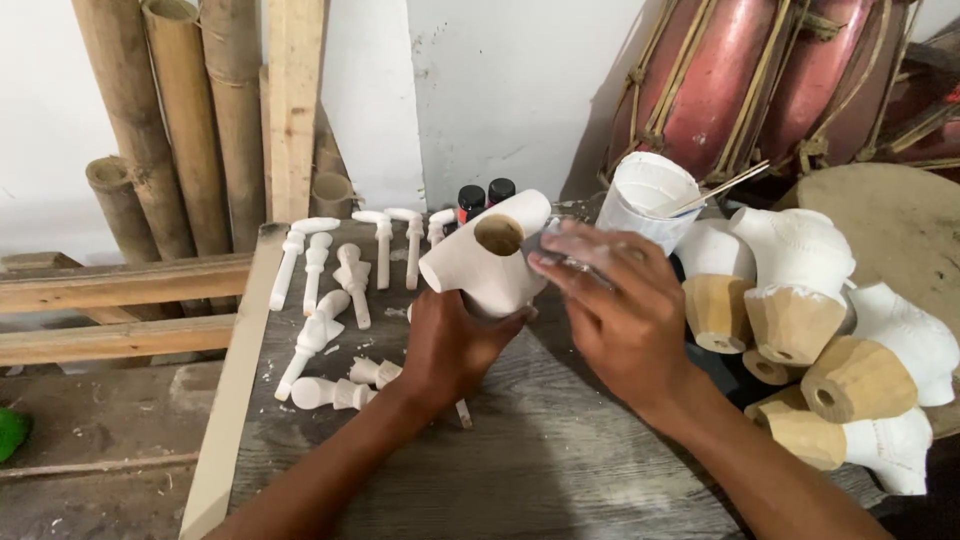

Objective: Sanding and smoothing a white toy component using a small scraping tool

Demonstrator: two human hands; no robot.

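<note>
My left hand (450,345) grips a white-painted wooden piece (490,265) from below, holding it above the grey wooden tabletop (540,450). The piece has a round hole with bare wood inside, facing me. My right hand (620,310) is closed on a small object at the right side of the piece. That object is blurred, so I cannot tell what it is. Just behind my right hand stands a white cup of paint (648,195) with a thin stick (715,190) resting in it.
Several small white-painted pegs (335,290) lie on the table's left part. A pile of half-painted wooden pieces (810,330) sits at the right. Two small dark bottles (485,197) stand at the back. Bamboo poles (175,120) lean at the left; red drums (760,80) behind.
</note>
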